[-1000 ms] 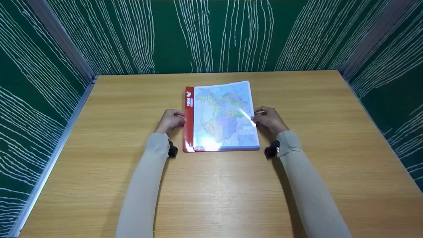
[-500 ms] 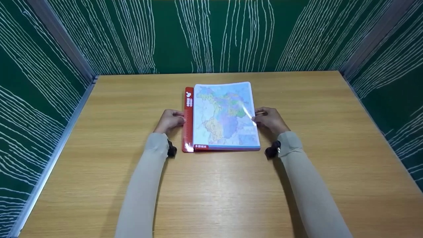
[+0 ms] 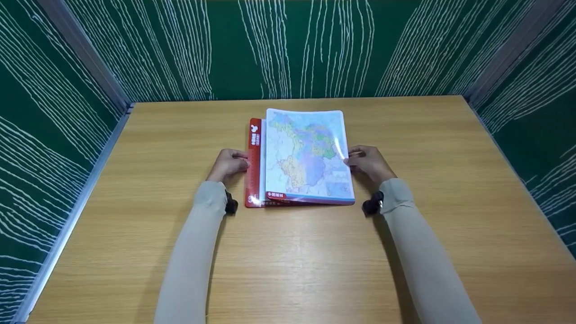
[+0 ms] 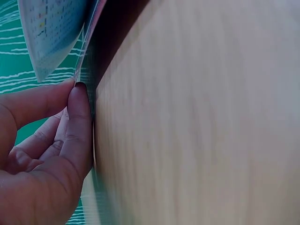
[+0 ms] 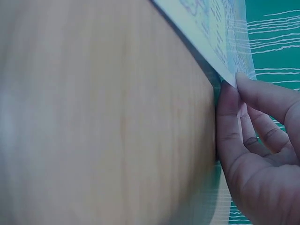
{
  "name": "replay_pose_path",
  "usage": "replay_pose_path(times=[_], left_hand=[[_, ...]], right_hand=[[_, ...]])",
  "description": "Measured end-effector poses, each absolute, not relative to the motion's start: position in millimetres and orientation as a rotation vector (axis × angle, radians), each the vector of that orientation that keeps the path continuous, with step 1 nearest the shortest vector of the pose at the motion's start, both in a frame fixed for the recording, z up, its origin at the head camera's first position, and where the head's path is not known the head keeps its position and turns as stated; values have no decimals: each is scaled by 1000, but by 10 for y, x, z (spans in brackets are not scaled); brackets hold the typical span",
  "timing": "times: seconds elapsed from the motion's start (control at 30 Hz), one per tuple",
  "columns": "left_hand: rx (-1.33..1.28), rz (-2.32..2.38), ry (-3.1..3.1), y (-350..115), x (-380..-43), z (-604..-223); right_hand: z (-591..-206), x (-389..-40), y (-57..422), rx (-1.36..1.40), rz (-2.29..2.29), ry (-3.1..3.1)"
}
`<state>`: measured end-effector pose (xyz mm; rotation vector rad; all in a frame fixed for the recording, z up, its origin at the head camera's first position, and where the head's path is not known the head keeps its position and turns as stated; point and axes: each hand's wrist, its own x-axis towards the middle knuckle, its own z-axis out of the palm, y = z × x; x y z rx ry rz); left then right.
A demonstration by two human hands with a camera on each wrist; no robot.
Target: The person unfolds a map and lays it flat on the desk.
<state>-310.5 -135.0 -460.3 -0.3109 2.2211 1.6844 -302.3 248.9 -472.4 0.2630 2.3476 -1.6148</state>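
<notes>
A glossy map sheet (image 3: 306,155) lies over a red-edged sheet (image 3: 253,168) near the middle of the wooden table. The upper sheet's left side stands raised, its free edge apart from the sheet below. My left hand (image 3: 228,164) pinches the left edge of the red-edged sheet between thumb and index finger; in the left wrist view the raised leaf (image 4: 51,37) hangs above those fingers. At the right edge, my right hand (image 3: 368,163) pinches the map between thumb and forefinger. Whether the two sheets are joined at the right, I cannot tell.
Pale wood tabletop (image 3: 288,261) surrounds the sheets. Green panels (image 3: 234,49) with white streaks stand behind and at both sides, with grey metal posts (image 3: 85,49) at the corners. A dark wrist device (image 3: 372,203) sits at each cuff.
The left hand has shifted slightly left with the red-edged sheet. The upper map sheet's left edge has lifted and moved right, baring a pale strip beside the red band. The right hand hardly moves.
</notes>
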Motion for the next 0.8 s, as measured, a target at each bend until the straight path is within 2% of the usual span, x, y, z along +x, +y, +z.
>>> replay_pose_path(times=[0.3,0.63,0.8], left_hand=[[-337,1660,2244,-1402,-3103,-4599],[-329,1668,2220,-1489,-3087,-4605],[-343,1689,2213,-1534,-3087,-4599]], right_hand=[[-4746,-3033,2510,305,-1653,2321],[-4711,-2962,2564,175,-1666,2326],[-4696,-2959,2572,201,-1650,2336]])
